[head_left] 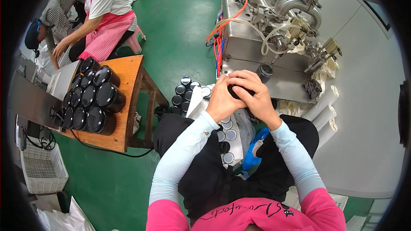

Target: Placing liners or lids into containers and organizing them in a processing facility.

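Above my lap, both hands close around a dark jar with a black lid (239,91). My left hand (224,98) wraps its left side, and my right hand (252,91) lies over its top and right side with the fingers bent. Just beyond my right hand, another dark jar (265,72) stands on the steel filling machine's ledge (289,86), near a nozzle. Between my knees a white box (237,134) holds several round lids, mostly pale side up, one black. My fingers hide much of the held jar.
At left a wooden table (133,102) bears several black-lidded jars (96,120). More jars (181,99) stand low beside the box. The filling machine (244,45) with hoses is ahead right, white rolls (324,115) below it. Two co-workers (106,0) bend at upper left. A white basket (43,166) sits lower left.
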